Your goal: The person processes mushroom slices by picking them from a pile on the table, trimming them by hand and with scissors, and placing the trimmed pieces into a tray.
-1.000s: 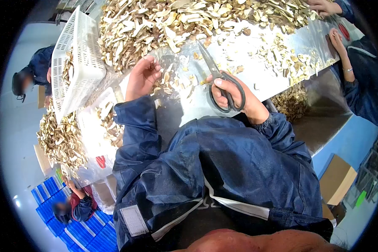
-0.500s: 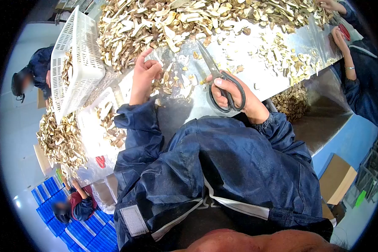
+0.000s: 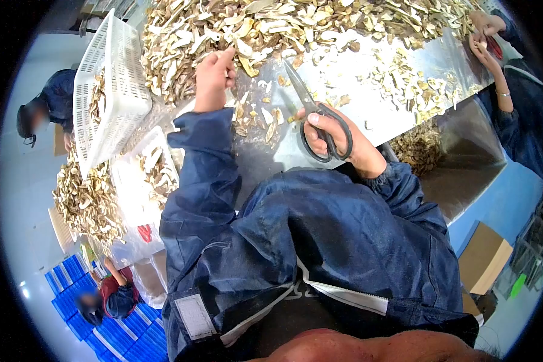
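My right hand (image 3: 338, 136) holds black-handled scissors (image 3: 327, 131), their blades pointing up and left over the metal table (image 3: 350, 78). At the near edge of a big heap of dried mushroom slices (image 3: 223, 30) is my left hand (image 3: 214, 75), with the index finger reaching toward a pale slice. The other fingers are curled, and whether they hold a piece is hidden. Small slices and scraps (image 3: 268, 117) lie between my two hands. More pale slices (image 3: 413, 90) are spread on the table to the right.
A white perforated basket (image 3: 111, 96) stands tilted at the left, beside a white tray (image 3: 148, 145) with slices and another heap (image 3: 87, 199). A co-worker's hands (image 3: 485, 39) are at the far right. Two other people are at the left. Below the table edge is a bin of slices (image 3: 419, 148).
My left hand has moved up and away from the scraps to the edge of the heap. My right hand and the scissors have stayed in place. The co-worker's hands at right have come together.
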`<act>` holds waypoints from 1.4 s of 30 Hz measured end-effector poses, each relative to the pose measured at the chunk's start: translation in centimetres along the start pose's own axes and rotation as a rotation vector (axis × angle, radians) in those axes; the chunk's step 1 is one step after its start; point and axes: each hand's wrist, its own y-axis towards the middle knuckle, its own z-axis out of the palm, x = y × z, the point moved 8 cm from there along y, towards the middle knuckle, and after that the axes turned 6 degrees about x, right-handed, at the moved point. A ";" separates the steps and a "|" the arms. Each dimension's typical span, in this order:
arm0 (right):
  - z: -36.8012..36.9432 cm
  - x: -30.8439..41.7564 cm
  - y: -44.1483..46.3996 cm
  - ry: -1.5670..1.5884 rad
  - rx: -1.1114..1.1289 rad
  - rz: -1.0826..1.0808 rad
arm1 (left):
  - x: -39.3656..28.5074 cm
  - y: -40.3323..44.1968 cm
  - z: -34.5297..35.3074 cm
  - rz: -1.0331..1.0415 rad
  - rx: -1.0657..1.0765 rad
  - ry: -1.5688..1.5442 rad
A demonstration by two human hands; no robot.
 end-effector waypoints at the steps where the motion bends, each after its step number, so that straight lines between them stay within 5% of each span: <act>1: 0.0 0.0 0.0 -0.003 -0.001 -0.002 | -0.2 0.9 0.2 0.067 -0.071 0.177; 3: 0.0 0.0 0.0 -0.005 -0.004 -0.005 | -2.1 1.4 0.9 0.186 -0.267 0.709; 6: 0.3 0.3 -0.1 -0.002 0.004 0.009 | -3.4 1.1 2.4 0.230 -0.379 0.995; 10: 0.3 0.4 -0.2 0.008 0.001 0.013 | -2.5 1.2 1.9 0.126 -0.273 0.861; 11: 0.2 0.3 -0.1 0.010 0.006 0.010 | -0.6 2.5 0.4 0.280 -0.210 0.748; 14: 0.0 0.0 0.0 0.010 0.013 0.020 | 0.0 -0.2 0.1 0.106 -0.082 0.205; 21: 0.2 0.2 0.0 0.017 0.003 0.029 | 0.7 -7.0 0.4 0.169 0.153 0.561; 26: 0.2 -0.1 0.1 0.030 -0.001 0.031 | 1.4 -6.4 -3.9 0.059 -0.057 0.248; 34: 0.2 0.1 0.0 0.009 0.007 -0.002 | 0.8 -3.3 -0.1 0.171 -0.092 0.908; 40: 0.2 0.0 0.0 0.020 0.016 0.002 | 0.4 -6.2 2.3 0.003 0.138 0.526; 42: 0.5 0.1 0.0 0.027 0.003 0.030 | -1.2 -5.9 1.6 0.145 0.046 0.758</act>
